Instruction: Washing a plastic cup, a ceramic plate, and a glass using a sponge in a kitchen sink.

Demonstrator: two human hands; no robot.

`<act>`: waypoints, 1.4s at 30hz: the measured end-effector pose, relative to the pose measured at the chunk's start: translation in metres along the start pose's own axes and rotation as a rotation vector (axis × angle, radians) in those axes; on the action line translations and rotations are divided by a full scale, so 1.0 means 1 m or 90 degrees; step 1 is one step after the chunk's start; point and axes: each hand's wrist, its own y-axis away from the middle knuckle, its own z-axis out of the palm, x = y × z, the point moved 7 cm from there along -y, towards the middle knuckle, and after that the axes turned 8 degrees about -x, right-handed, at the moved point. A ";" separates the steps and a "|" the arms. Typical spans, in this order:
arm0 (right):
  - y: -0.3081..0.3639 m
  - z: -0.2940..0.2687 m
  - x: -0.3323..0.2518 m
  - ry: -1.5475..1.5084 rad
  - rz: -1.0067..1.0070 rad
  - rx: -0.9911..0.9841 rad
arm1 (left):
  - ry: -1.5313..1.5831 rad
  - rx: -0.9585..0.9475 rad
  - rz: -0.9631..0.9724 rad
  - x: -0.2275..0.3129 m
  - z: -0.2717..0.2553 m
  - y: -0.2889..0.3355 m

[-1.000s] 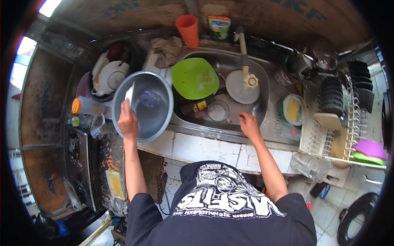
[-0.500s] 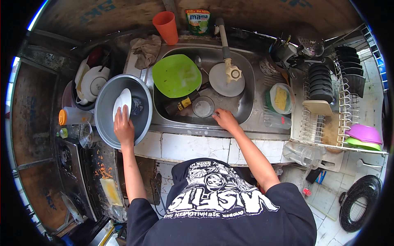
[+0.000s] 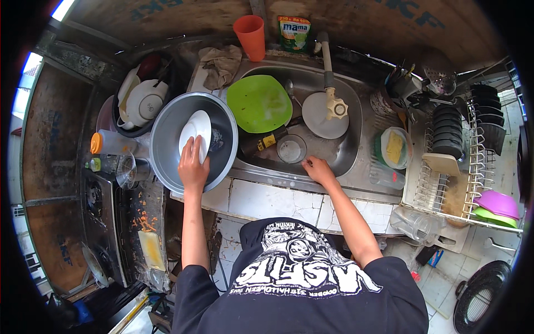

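My left hand (image 3: 193,167) reaches into a grey basin (image 3: 157,161) at the sink's left edge. Its fingers are closed on the lower edge of a small white plate (image 3: 198,127), which stands tilted in the basin. My right hand (image 3: 320,170) is at the sink's front rim, fingers curled and close together; what they hold, if anything, is hidden. Right by its fingertips is a clear glass (image 3: 291,149) in the metal sink (image 3: 342,153). Behind the glass lie a green plate (image 3: 258,104), a round whitish plate (image 3: 322,125) under the tap (image 3: 336,106), and a spoon (image 3: 290,88).
An orange cup (image 3: 250,39), a cloth (image 3: 221,64) and a detergent pouch (image 3: 293,34) stand behind the sink. A tub with a yellow sponge (image 3: 395,149) and a dish rack (image 3: 439,167) are on the right. Stacked dishes (image 3: 146,103) and a stove (image 3: 100,217) lie left.
The whole view has shifted, so the scene sits further right. The white plate leans slightly more to the right in the basin. My right hand's fingers are more curled near the glass.
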 end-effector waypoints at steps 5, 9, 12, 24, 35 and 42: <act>-0.008 0.000 0.005 -0.039 -0.037 -0.021 | 0.029 0.002 0.022 0.014 -0.006 -0.006; -0.014 -0.002 0.007 -0.033 -0.017 -0.103 | 0.076 0.012 -0.018 0.003 -0.008 -0.006; -0.007 -0.019 0.007 -0.076 -0.016 -0.056 | 0.123 -0.011 -0.049 -0.001 -0.008 -0.011; 0.023 -0.109 -0.055 0.385 0.011 -0.037 | 0.262 0.141 0.022 0.083 -0.038 -0.027; 0.011 -0.149 -0.049 0.435 0.089 -0.100 | 0.469 -0.012 0.125 0.165 0.022 -0.021; 0.029 -0.165 0.020 -0.089 0.042 -0.021 | 0.618 -0.223 0.037 0.179 0.091 -0.032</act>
